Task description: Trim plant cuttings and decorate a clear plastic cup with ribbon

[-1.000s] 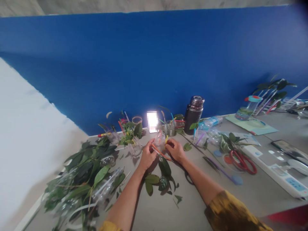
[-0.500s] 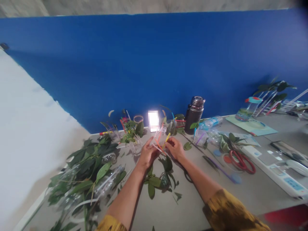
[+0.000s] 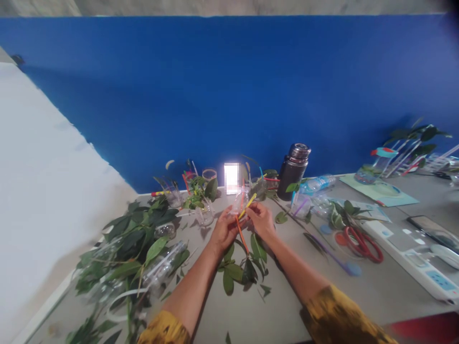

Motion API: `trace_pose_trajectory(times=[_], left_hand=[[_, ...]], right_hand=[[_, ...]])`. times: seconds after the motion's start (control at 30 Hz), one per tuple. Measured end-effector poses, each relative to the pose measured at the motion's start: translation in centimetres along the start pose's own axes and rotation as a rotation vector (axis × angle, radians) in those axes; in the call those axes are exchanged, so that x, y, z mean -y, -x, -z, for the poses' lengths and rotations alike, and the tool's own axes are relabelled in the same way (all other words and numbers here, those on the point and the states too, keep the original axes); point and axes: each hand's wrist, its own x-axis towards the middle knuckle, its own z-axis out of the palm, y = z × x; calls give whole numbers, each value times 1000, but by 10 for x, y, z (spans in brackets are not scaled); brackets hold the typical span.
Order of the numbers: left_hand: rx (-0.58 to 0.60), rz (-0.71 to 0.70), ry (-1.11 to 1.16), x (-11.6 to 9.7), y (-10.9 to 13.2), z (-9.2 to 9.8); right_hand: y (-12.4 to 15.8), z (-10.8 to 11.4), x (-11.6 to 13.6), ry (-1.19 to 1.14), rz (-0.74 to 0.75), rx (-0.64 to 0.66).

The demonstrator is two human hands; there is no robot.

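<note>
In the head view, my left hand is closed around a clear plastic piece, perhaps a cut bottle part; its exact kind is hard to make out. An orange straw sticks out below it toward me. My right hand pinches a yellow straw, which slants up beside the plastic piece. Both hands are close together above the table. Beneath them lie green leaf sprigs, and a loop of the red-handled scissors is not near either hand.
Leafy branches and clear plastic bottles heap up on the left. A black thermos stands near the blue wall beside a lying bottle. Red-handled scissors, a white power strip and a phone lie right. A bright screen faces me.
The orange straw now points down toward me below my hands. The pale straw seen across my left fingers no longer shows there. The yellow straw stays in my right hand.
</note>
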Motion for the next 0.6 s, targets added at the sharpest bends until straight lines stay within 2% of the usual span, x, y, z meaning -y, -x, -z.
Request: trace_pose_trajectory(times=[0.1,0.23,0.47,0.6], left_hand=[[38,71,244,-2,1,-2],[15,85,374,-1,1,-5],[-172,139,400,6,0,-5],[-176,149,420,5,0,-4]], right_hand=[[-1,0,-1,26,47,-20],[0,0,1,62,64,-28],[1,-3,3,55,107,-51],[2,-2,5,81,103,-21]])
